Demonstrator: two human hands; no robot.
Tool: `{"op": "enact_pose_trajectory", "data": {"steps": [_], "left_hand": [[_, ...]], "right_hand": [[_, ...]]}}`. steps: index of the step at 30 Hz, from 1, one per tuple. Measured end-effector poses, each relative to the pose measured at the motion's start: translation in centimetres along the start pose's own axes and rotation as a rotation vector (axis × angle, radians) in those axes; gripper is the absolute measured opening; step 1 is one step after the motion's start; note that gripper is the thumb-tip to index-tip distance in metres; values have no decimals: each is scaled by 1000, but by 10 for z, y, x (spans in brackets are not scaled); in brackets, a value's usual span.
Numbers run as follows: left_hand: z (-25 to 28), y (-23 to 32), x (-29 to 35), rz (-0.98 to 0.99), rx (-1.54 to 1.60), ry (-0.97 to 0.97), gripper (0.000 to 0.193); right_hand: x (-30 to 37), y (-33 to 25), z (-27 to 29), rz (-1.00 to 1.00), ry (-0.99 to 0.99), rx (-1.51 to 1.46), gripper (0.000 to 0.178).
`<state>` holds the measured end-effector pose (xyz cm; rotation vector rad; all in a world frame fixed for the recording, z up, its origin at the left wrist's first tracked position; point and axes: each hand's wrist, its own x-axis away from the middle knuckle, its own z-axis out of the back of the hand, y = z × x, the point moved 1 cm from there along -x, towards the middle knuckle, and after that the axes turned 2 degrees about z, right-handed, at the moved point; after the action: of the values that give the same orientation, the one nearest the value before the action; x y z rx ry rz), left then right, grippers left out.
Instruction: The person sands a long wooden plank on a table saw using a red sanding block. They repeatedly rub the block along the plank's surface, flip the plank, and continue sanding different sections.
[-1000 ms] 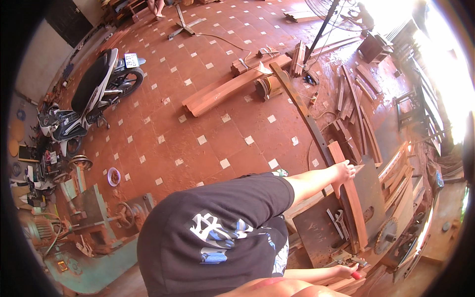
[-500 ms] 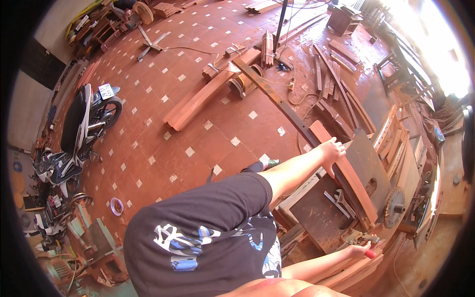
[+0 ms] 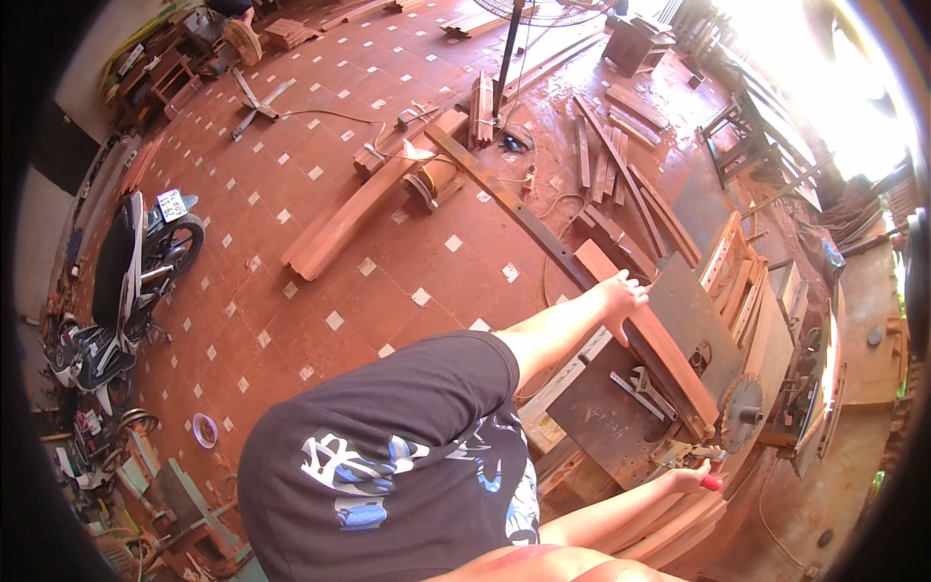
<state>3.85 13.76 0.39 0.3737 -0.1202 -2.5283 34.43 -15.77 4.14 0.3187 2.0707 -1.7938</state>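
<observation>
My left hand (image 3: 624, 300) is wrapped over the upper part of a reddish-brown wooden bar (image 3: 669, 364). The bar lies slantwise across a dark metal machine table (image 3: 606, 427). Near its lower end, my right hand (image 3: 690, 478) is closed round a red handle (image 3: 713, 482); what the handle belongs to is hidden. Beside the bar, on the table, lie an adjustable wrench (image 3: 652, 390) and a steel ruler (image 3: 636, 396). A toothed circular saw blade (image 3: 745, 414) stands just right of the bar's lower end.
A long metal-edged beam (image 3: 504, 199) runs from the machine toward a wooden spool (image 3: 430, 182). A thick timber (image 3: 354, 209) and several planks (image 3: 621, 170) lie on the tiled floor. On the left stands a motorcycle (image 3: 121, 262); a fan (image 3: 509, 58) is at the top.
The whole view has turned slightly, so the scene sits further left. Both hands keep their places, the left on the bar and the right on the red handle.
</observation>
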Motion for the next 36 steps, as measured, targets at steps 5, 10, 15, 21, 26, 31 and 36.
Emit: {"op": "enact_pose_trajectory", "data": {"steps": [5,10,15,21,26,31,36], "left_hand": [[0,-18,-32,-2,34,-12,97],[-8,-35,-75,-9,40,-50,97],[-19,-61,-110,-17,-2,-7,100],[-23,-83,-155,-76,-8,-17,102],[-29,-102,-186,-72,-55,-1,101],[-28,-114,-210,-76,-32,-44,101],[-29,-118,-230,-103,-37,-12,98]], "right_hand": [[-19,14,-30,-11,-14,0,37],[-39,29,-54,-14,-13,2,37],[-63,41,-96,-18,-64,-27,36],[-90,58,-129,-24,-73,-16,37],[-110,71,-159,-13,-61,16,37],[-123,79,-180,2,-39,69,36],[-128,90,-189,30,-17,116,36]]}}
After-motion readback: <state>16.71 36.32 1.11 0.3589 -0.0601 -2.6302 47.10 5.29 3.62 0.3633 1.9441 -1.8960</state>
